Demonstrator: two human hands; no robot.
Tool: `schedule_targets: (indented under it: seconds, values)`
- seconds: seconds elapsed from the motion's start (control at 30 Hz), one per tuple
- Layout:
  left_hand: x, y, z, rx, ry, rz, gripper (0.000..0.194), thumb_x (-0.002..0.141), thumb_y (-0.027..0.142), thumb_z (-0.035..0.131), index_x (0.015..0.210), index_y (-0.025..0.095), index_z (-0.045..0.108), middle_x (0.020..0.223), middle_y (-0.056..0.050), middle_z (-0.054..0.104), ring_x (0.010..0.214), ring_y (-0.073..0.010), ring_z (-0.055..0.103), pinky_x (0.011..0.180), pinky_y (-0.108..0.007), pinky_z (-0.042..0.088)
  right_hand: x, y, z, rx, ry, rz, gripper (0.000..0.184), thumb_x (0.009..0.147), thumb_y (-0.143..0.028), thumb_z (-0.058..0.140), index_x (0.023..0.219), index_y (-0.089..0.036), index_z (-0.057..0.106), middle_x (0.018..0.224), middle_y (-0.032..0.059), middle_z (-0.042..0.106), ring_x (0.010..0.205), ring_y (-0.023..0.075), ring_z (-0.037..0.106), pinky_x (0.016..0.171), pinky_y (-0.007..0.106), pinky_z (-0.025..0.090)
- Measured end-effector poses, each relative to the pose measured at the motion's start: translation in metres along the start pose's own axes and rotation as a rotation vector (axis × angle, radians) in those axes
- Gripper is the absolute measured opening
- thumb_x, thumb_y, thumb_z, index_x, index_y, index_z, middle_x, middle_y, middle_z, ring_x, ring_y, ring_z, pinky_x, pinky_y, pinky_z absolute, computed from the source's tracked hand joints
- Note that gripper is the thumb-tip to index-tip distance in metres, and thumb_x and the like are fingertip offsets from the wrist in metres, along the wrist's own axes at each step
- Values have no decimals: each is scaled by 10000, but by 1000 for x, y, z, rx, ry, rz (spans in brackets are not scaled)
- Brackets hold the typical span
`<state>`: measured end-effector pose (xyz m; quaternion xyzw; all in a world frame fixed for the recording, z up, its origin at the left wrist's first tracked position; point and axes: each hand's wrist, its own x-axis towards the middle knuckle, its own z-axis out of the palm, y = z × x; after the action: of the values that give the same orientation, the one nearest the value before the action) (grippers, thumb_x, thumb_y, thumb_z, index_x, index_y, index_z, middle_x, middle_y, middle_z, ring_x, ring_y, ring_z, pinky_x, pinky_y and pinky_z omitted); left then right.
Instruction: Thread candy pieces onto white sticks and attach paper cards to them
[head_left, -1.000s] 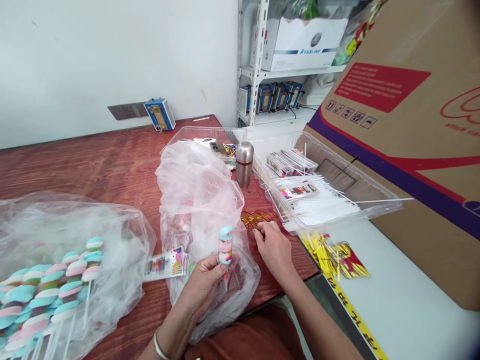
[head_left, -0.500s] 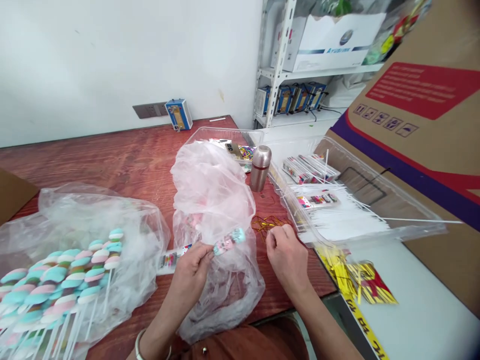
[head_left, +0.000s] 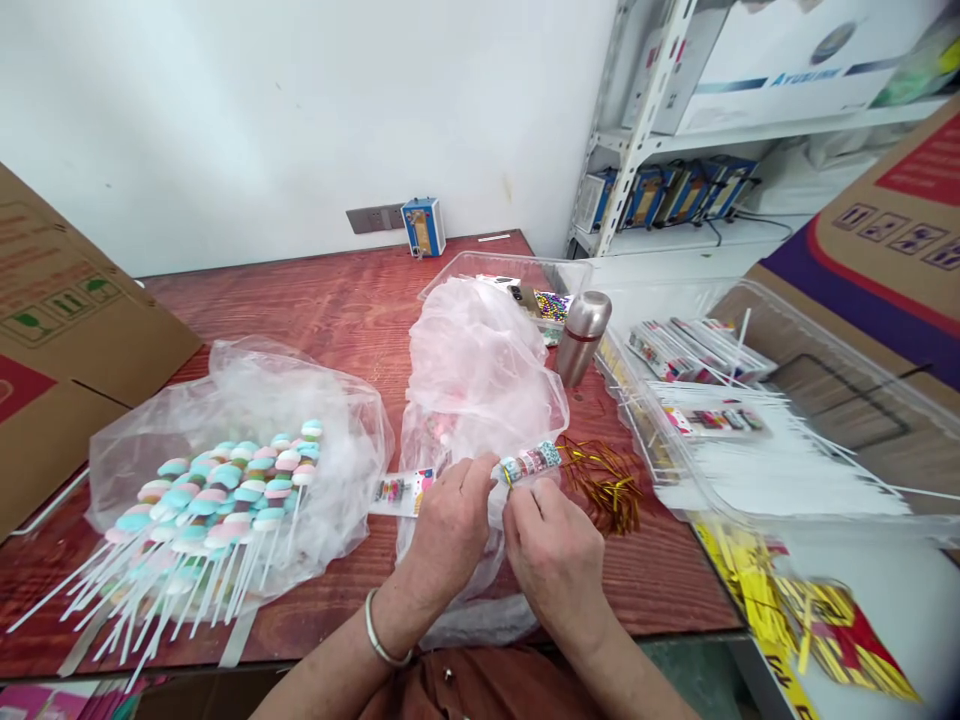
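My left hand [head_left: 452, 525] is closed around the gathered end of a clear wrapper that holds a colourful marshmallow pop [head_left: 531, 462], tilted up to the right. Close beside it, my right hand [head_left: 556, 553] pinches a gold twist tie [head_left: 508, 476] at the wrapper's neck. Loose gold twist ties [head_left: 609, 492] lie on the table just right of the hands. Behind and below the hands spreads a crumpled translucent bag [head_left: 480, 360] with pink pieces inside. A printed card pack [head_left: 401, 492] lies left of my left hand.
Marshmallow pops [head_left: 217, 500] on white sticks lie on a plastic bag at left, by a cardboard box [head_left: 67, 330]. A steel flask [head_left: 583, 340] stands behind my right hand. At right is a clear tray [head_left: 645, 470] with white sticks; yellow tie packs [head_left: 840, 630] lie below it.
My right hand has moved from the twist ties to the wrapper's neck, bringing a gold tie. Both hands are now together. The camera view has shifted left.
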<state>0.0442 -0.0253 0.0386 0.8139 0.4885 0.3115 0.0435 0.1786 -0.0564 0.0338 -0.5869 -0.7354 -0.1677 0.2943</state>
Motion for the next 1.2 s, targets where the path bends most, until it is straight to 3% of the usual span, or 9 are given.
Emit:
schedule_targets:
  seconds: [0.23,0.3,0.4,0.47,0.6,0.7,0.83,1.0,1.2]
  values:
    - [3,1,1,-231,37,-105,235,952,127,457,1038,182,668,879,-56,657,832,-172,607,758,-287,477,2,-1,-2,80,-1,12,297,952,-125,476,669,-212,501,670,20,481,611,166,407,610,320,287]
    - [6,2,2,-435,32,-252,187,923,143,515,991,180,685,887,-49,673,838,-162,610,772,-282,471,2,-1,-1,180,-6,43,295,953,-134,468,670,-210,504,681,19,486,616,163,420,612,315,295]
    - [11,4,6,-914,-13,-614,108,851,245,631,897,160,678,671,8,607,589,-106,527,575,-225,419,4,2,6,438,-54,170,250,935,-145,476,696,-201,520,717,16,508,662,156,479,623,293,329]
    - [14,6,10,-1265,-41,-813,213,772,329,721,849,141,654,554,55,503,467,-64,401,457,-186,308,6,7,12,647,-91,303,232,911,-162,509,682,-199,517,703,1,510,658,144,497,609,272,348]
    - [15,8,13,-1636,-59,-941,357,624,344,852,775,108,631,555,68,462,454,-19,326,414,-147,210,9,16,21,939,-157,451,247,888,-239,563,647,-200,529,640,-30,495,597,127,488,563,248,372]
    - [15,7,11,-1695,-44,-977,359,592,303,876,761,98,633,591,59,484,457,-6,332,405,-139,203,8,16,22,951,-169,520,100,842,-279,627,812,-193,587,808,9,577,712,153,561,606,260,437]
    - [17,7,9,-1682,-17,-996,364,579,295,880,764,101,634,622,50,513,452,-1,342,397,-137,196,6,8,19,1056,-157,656,469,775,-303,707,1190,-186,521,1184,102,595,885,189,625,666,292,510]
    - [16,12,12,-1582,23,-912,342,665,356,823,823,126,626,597,57,508,451,-20,350,407,-148,217,9,3,17,1144,-186,642,180,885,-327,592,989,-185,629,854,25,667,772,172,625,721,297,494]
    - [6,11,18,-1172,36,-671,128,874,305,600,922,187,604,581,69,477,475,-74,378,463,-193,298,13,1,15,1069,-151,638,168,895,-298,541,785,-188,602,672,-21,598,609,134,540,576,239,416]
